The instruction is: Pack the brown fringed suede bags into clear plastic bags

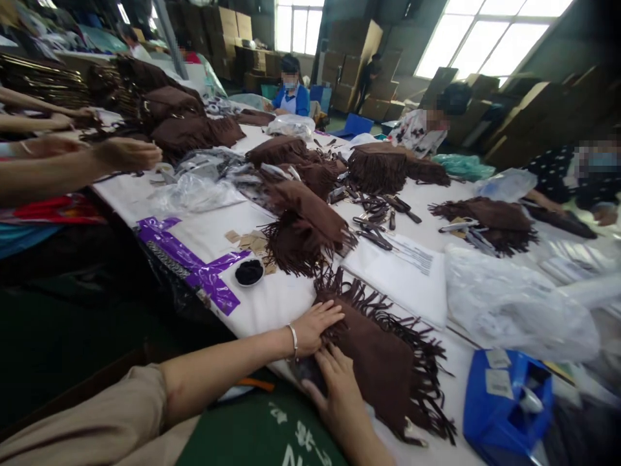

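A brown fringed bag lies flat on the white table in front of me, its fringe spread along the far and right edges. My left hand, with a bracelet at the wrist, rests on the bag's left part with fingers stretched out. Just below it, my right hand lies on the bag's near left edge, fingers extended and thumb apart. Something dark shows partly under my hands at that edge; I cannot make out what it is. Beyond the bag stands a pile of brown fringed bags.
Left of the pile are a small bowl of black material and purple tape. White sheets, dark-handled tools, plastic bags and a blue tape dispenser lie to the right. Co-workers sit around; another person's hand reaches in left.
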{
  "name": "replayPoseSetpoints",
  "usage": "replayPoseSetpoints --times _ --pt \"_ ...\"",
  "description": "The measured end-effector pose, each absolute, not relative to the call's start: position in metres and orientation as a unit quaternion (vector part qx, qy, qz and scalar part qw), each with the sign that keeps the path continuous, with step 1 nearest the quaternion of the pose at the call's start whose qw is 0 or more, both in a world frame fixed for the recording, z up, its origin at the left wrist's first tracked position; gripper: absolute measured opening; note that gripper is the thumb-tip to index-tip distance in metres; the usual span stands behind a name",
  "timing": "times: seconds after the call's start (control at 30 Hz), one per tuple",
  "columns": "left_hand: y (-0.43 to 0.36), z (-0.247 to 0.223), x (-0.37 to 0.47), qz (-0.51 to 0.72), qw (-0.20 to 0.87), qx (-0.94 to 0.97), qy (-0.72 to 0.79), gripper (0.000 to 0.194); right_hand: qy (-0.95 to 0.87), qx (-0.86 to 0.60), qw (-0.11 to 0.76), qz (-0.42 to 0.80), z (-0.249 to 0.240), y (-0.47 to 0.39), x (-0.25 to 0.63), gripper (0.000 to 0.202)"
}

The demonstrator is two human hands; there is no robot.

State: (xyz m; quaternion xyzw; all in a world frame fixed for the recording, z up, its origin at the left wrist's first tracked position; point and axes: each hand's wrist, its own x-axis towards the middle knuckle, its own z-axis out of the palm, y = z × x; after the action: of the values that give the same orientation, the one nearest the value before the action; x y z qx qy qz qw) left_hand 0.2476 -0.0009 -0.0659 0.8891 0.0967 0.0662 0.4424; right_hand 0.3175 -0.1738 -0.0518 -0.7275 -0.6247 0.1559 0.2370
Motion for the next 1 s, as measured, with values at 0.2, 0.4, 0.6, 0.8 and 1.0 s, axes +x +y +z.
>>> replayPoseSetpoints --times 0.2,0.4,0.6,0.8,1.0 --pt "-0.009 -0.064 0.255 0.035 0.276 0.958 0.069 0.071 -0.522 -0.78 0.323 0.122 -0.052 -0.183 0.382 0.038" --pt "-0.023 -0.051 0.277 -0.028 0.211 0.976 -0.037 0.076 -0.381 -0.887 0.26 0.032 -0.072 -0.227 0.457 0.044" --pt "-0.041 -0.039 0.296 -0.096 0.178 0.971 -0.129 0.095 -0.15 -0.856 0.494 0.017 -0.06 -0.306 0.416 0.044" --pt "-0.062 -0.095 0.313 -0.075 0.111 0.975 -0.178 0.072 -0.172 -0.75 0.634 0.076 -0.051 -0.304 0.458 0.057" --pt "-0.05 -0.111 0.327 -0.023 0.161 0.969 -0.186 0.051 -0.233 -0.693 0.68 0.058 -0.02 -0.292 0.525 0.063"
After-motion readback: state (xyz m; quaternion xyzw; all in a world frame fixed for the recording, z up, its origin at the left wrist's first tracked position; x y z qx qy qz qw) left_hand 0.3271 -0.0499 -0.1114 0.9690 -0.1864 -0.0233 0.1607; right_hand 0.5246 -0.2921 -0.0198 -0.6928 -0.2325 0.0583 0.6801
